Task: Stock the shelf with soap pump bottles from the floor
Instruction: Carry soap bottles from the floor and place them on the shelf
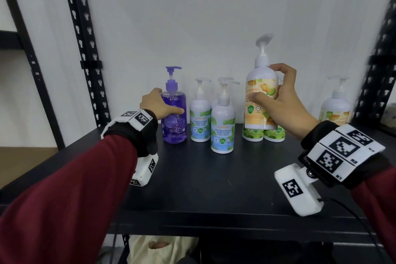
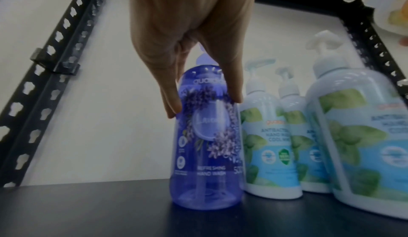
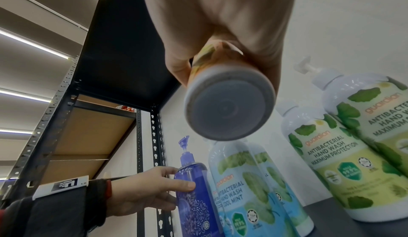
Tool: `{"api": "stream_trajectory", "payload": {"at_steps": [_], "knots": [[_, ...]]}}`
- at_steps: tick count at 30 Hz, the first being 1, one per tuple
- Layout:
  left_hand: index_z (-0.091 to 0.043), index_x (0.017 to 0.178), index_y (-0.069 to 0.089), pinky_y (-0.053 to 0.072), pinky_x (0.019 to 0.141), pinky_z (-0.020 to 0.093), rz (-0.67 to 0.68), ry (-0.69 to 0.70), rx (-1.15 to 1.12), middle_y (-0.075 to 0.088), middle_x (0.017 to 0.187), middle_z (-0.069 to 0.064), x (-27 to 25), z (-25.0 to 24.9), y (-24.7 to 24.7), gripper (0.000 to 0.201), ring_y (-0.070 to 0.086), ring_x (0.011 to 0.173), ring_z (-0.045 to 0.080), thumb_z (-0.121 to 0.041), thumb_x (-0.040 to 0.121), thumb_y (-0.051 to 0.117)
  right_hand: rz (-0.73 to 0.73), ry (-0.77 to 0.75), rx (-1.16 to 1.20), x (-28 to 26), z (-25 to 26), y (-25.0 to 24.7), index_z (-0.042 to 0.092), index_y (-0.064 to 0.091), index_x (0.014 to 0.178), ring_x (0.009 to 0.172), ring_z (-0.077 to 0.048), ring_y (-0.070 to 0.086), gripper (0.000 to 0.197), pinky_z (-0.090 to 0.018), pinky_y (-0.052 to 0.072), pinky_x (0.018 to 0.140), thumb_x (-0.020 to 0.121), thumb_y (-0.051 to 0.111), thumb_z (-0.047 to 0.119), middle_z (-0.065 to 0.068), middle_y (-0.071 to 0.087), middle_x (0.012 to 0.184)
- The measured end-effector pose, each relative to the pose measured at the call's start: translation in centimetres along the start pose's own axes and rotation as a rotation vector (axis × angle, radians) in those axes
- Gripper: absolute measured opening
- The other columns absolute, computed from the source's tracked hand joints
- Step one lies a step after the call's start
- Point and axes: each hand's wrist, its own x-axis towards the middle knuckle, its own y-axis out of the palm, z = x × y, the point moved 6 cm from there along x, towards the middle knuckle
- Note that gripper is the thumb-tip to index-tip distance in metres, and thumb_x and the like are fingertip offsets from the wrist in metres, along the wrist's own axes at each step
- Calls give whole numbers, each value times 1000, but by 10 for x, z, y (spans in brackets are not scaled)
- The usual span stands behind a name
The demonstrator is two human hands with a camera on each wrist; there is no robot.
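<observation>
A purple pump bottle point(image 1: 174, 118) point(image 2: 207, 153) point(image 3: 194, 197) stands on the black shelf point(image 1: 203, 178) at the left of the row. My left hand point(image 1: 160, 105) point(image 2: 194, 92) point(image 3: 154, 188) grips its upper body with thumb and fingers. My right hand point(image 1: 276, 100) point(image 3: 225, 52) holds a white bottle with a yellow label point(image 1: 260, 96) point(image 3: 227, 106) in the air, above the green-label bottles point(image 1: 263, 134) point(image 3: 326, 155). Three blue cool mint bottles point(image 1: 222, 126) point(image 2: 264, 144) point(image 3: 243, 188) stand between.
Another yellow-label bottle point(image 1: 336, 107) stands at the far right of the shelf. Black perforated uprights point(image 1: 83, 49) point(image 1: 377, 92) frame the shelf on both sides. The shelf's front half is bare. A cloth bag point(image 1: 158, 246) lies below the shelf.
</observation>
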Motion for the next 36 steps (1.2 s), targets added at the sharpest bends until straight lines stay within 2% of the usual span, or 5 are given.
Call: {"api": "stream_trajectory", "payload": {"at_steps": [14, 21, 29, 32, 36], "knots": [[-8, 131, 45, 44, 86, 30, -9, 17, -21, 58, 124, 12, 8, 3, 2, 77, 55, 112, 28, -29, 68, 83, -11, -14, -9, 0, -1, 0, 31, 23, 113, 74, -24, 62, 53, -31, 58, 63, 87, 59, 2, -18, 53, 106], [-7, 133, 43, 44, 88, 31, -36, 14, 7, 57, 126, 13, 5, 1, 2, 81, 55, 114, 29, -35, 68, 83, -24, -15, -16, 1, -3, -4, 30, 22, 114, 74, -24, 62, 54, -30, 58, 64, 87, 59, 2, -13, 54, 99], [-2, 136, 37, 44, 95, 38, -40, -26, 60, 54, 130, 17, 1, 1, 1, 87, 51, 119, 33, -38, 70, 81, -33, -21, -56, -5, -1, -11, 31, 23, 113, 80, -30, 63, 55, -46, 57, 76, 86, 61, 2, -11, 55, 96], [1, 130, 44, 44, 92, 38, -38, -49, 90, 56, 126, 19, -5, 0, -2, 73, 52, 116, 35, -35, 75, 77, -40, -34, -76, -7, 2, -17, 29, 22, 114, 79, -30, 63, 56, -48, 56, 77, 85, 61, 1, -9, 54, 94], [-3, 125, 54, 41, 94, 34, -65, -26, 44, 62, 121, 16, -33, -5, -24, 53, 54, 116, 31, -34, 83, 68, -73, -21, -91, -12, 7, -26, 30, 23, 112, 85, -43, 64, 57, -55, 54, 79, 83, 63, 1, -21, 55, 103]]}}
